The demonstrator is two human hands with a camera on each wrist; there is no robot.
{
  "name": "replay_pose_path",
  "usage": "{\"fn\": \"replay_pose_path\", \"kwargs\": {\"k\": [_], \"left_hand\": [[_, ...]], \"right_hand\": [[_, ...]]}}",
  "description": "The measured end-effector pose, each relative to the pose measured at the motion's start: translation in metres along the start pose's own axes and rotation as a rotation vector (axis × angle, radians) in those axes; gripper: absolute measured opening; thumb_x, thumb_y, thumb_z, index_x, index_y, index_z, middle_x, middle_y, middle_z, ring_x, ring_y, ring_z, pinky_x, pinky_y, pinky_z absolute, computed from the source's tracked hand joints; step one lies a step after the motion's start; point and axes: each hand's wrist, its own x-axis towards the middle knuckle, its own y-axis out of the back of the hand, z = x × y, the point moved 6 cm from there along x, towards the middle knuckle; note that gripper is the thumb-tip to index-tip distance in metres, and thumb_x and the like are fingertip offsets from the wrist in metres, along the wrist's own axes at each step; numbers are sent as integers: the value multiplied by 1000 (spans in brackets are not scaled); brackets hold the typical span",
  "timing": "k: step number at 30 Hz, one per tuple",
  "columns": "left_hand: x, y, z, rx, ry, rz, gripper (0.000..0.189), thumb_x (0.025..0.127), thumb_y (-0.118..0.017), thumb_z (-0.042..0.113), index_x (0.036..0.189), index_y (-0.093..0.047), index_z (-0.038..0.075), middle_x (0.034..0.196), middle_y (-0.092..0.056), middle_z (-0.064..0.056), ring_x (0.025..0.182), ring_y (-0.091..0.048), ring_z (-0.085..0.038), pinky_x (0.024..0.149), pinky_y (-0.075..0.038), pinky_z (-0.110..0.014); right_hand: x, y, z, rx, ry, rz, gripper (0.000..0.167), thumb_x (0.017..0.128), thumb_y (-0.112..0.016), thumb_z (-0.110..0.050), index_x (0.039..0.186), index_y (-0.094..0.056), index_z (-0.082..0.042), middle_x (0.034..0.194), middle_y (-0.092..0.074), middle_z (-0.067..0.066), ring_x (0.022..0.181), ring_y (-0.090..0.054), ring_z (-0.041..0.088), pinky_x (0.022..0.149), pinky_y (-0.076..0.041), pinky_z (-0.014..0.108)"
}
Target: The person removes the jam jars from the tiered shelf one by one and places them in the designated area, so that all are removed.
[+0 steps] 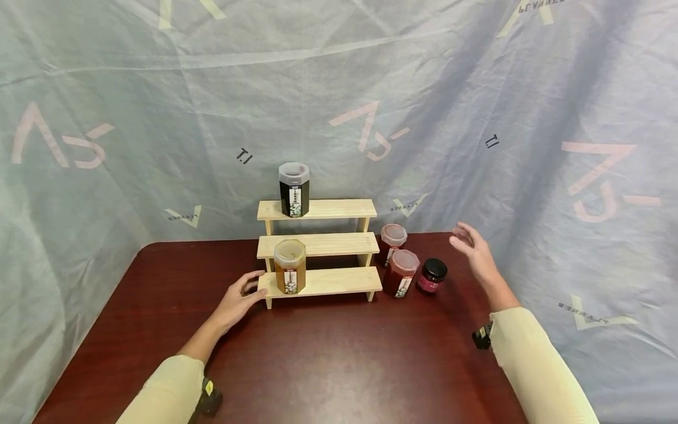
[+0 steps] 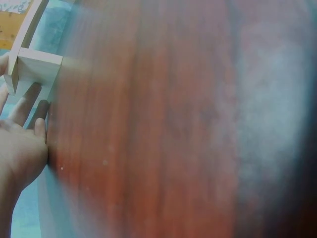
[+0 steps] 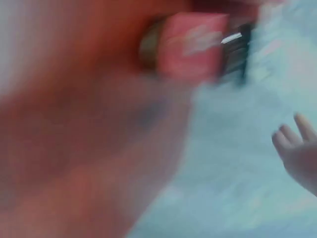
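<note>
A three-tier wooden display rack stands on the table. My left hand holds the left end of its lowest tier, thumb at the front edge and a finger at the back; in the left wrist view, other fingers extend beside the rack's leg. An amber jar is on that tier near the hand. On the top tier sits a dark jar. My right hand hovers with loosely bent fingers, holding nothing. Nearest it is a small black-lidded jar with a pink label, also blurred in the right wrist view.
Two red jars with pale lids, one in front and one behind, stand right of the rack beside the small jar. The dark red-brown table extends forward. A grey printed cloth hangs behind and at both sides.
</note>
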Motion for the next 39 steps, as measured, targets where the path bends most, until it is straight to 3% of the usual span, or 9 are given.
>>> {"fn": "replay_pose_path", "kwargs": {"k": [3,6,8,13,18,22,29,35,39], "left_hand": [[-2,1,0,9,4,2,61,100,-67,26,152,-41,8,145,-51,-22,136,-45,-36,95,-48,-38],[-3,1,1,-1,1,-4,62,100,-67,25,153,-40,6,145,-50,-24,136,-45,-38,94,-49,-36],[-4,0,1,-14,-3,-2,62,100,-67,24,153,-40,5,145,-50,-25,136,-45,-39,93,-49,-34],[-2,-1,-3,-17,-3,3,61,100,-67,24,152,-41,6,145,-50,-24,135,-46,-38,93,-49,-34],[0,-2,-6,-6,2,2,62,99,-68,27,152,-42,8,146,-50,-21,137,-44,-36,97,-48,-41],[0,-2,-5,-7,-5,-2,62,99,-68,26,152,-42,8,146,-50,-21,137,-44,-36,97,-47,-44],[1,2,-1,-27,-25,-2,61,99,-68,23,151,-42,5,143,-52,-24,133,-49,-37,90,-50,-29],[1,1,0,-20,-16,2,61,99,-69,26,151,-43,8,143,-52,-22,134,-48,-36,90,-51,-31],[1,2,1,-26,-17,12,60,99,-69,24,151,-43,7,142,-54,-23,132,-50,-36,88,-51,-28]], "right_hand": [[5,-18,-41,60,96,126,53,99,-61,-5,147,-43,8,139,-52,27,131,-49,36,101,-41,24],[0,-62,-74,101,193,139,47,92,-69,1,137,-54,7,127,-61,24,117,-58,32,95,-47,24],[-5,-101,-90,94,229,70,47,89,-73,2,134,-57,5,123,-63,25,113,-60,34,94,-49,31],[-26,-206,-106,-15,208,-144,56,84,-83,-11,133,-58,3,120,-64,25,110,-62,36,94,-50,48],[-40,-276,-99,-96,136,-184,71,77,-90,-26,130,-57,7,122,-62,24,109,-65,35,94,-51,46],[-41,-302,-93,-105,79,-132,76,74,-92,-34,127,-58,9,121,-63,24,106,-65,37,90,-53,44],[-42,-332,-93,-178,85,-30,82,71,-92,-43,130,-57,2,118,-63,14,107,-62,29,90,-50,43],[-42,-344,-95,-218,54,58,79,71,-91,-41,129,-52,-4,114,-62,8,103,-62,25,86,-51,42],[-41,-345,-96,-191,44,70,72,72,-91,-37,125,-55,-6,110,-64,6,99,-64,24,83,-52,42]]}}
